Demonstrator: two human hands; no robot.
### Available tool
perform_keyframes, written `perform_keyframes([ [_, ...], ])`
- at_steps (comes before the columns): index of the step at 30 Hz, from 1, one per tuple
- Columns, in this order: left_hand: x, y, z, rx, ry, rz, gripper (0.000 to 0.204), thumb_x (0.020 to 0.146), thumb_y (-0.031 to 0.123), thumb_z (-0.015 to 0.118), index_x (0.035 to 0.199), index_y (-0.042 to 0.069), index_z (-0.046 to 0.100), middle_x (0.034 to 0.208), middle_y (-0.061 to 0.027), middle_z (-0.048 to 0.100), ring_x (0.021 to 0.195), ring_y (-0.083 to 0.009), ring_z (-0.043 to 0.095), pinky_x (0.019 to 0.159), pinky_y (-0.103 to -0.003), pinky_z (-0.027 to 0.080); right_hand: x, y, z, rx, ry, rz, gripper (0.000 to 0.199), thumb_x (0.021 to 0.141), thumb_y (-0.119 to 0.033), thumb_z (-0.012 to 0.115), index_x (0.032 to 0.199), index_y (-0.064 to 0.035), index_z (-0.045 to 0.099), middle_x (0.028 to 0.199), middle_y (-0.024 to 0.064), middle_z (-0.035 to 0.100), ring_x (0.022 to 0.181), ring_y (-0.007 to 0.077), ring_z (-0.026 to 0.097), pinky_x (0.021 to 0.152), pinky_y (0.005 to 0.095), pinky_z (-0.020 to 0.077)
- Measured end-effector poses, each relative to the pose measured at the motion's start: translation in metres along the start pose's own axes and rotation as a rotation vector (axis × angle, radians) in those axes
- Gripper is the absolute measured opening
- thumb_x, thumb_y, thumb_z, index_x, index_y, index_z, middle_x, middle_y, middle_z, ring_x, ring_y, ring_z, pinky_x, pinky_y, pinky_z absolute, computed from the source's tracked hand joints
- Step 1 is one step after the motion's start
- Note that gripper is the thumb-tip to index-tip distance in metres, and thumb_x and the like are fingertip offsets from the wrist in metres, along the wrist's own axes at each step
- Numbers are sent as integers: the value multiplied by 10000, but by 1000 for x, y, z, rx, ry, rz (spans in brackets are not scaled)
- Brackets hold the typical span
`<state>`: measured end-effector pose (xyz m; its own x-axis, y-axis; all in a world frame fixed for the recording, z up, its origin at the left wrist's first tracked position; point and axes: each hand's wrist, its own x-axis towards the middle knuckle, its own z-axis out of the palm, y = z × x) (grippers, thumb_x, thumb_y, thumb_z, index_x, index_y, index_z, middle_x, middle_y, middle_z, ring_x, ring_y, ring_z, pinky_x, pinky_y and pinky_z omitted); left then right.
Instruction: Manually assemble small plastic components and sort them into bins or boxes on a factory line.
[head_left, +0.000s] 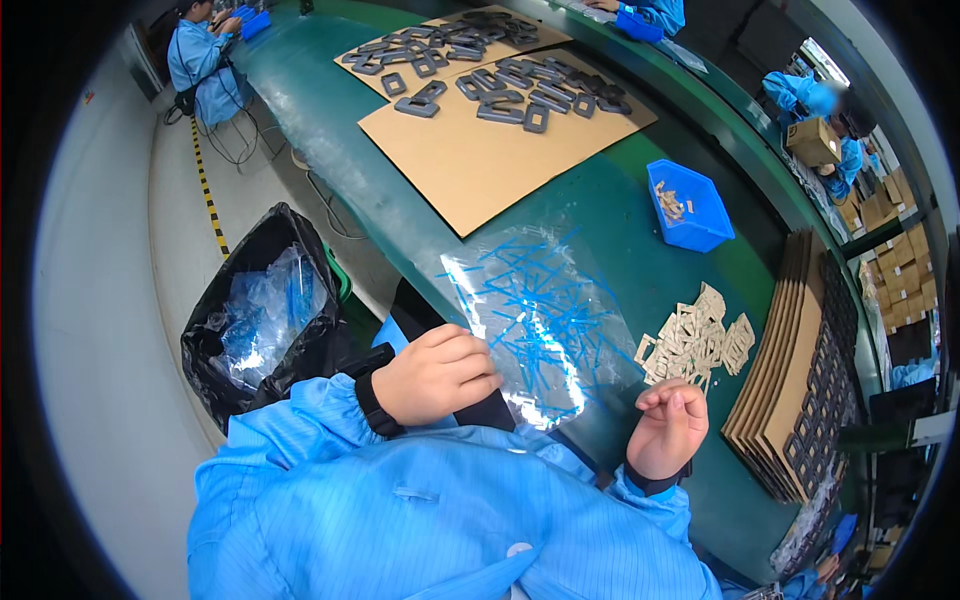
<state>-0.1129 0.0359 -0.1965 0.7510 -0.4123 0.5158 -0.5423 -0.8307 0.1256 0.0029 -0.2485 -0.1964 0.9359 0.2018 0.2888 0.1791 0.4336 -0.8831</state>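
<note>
My left hand (437, 375) is closed, back upward, at the near left edge of a clear plastic bag (475, 310). Its fingertips are tucked under, so what they hold, if anything, is hidden. Many thin blue strips (540, 345) lie spread on the bag or inside it; I cannot tell which. Farther right, my right hand (670, 430) has its palm turned up and its fingertips pinched together. Anything between them is too small to name. Just beyond that hand lies a loose pile of flat beige pieces with cut-outs (690, 335).
Dark rectangular frames (500, 110) cover cardboard sheets (470, 180) on the green table (600, 225). A blue bin (700, 232) holds small beige pieces. Stacked cardboard layers (775, 400) stand at right. A black-lined trash bin (260, 310) is at left. Co-workers (205, 65) sit beyond.
</note>
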Motion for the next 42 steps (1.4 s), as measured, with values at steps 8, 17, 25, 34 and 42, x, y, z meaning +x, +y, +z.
perform_keyframes([
  [8,39,-17,-29,41,275,-174,223,722,79,776,910,79,655,905,-56,625,941,-284,606,878,-440,456,-2,-11,-23,-17,146,-115,138,990,-62,524,872,-2,562,815,110,588,715,165,547,652,283,479],
  [17,118,-50,-121,109,217,-319,81,810,160,751,843,140,680,1325,-46,580,1313,-338,398,1128,-513,207,-2,2,-38,13,265,13,109,986,-72,564,894,-23,592,817,78,615,723,150,587,657,283,501],
  [25,145,-70,-162,227,461,-269,52,823,174,743,844,147,703,1369,-56,581,1340,-304,399,1121,-472,237,2,4,-40,30,253,80,101,974,-70,577,887,-22,597,806,69,627,708,148,602,643,274,509],
  [34,150,-85,-217,399,531,-280,81,847,227,717,866,149,711,1378,-39,585,1338,-308,409,1115,-469,259,-2,8,-47,-19,260,40,74,968,-57,578,908,-27,610,811,74,644,708,149,627,624,261,522],
  [42,86,-86,-269,671,483,-399,116,838,192,728,888,96,685,1419,-89,560,1353,-322,414,1142,-443,277,2,12,-42,-26,230,113,80,959,-64,620,884,-37,625,799,81,670,674,147,641,605,266,544],
])
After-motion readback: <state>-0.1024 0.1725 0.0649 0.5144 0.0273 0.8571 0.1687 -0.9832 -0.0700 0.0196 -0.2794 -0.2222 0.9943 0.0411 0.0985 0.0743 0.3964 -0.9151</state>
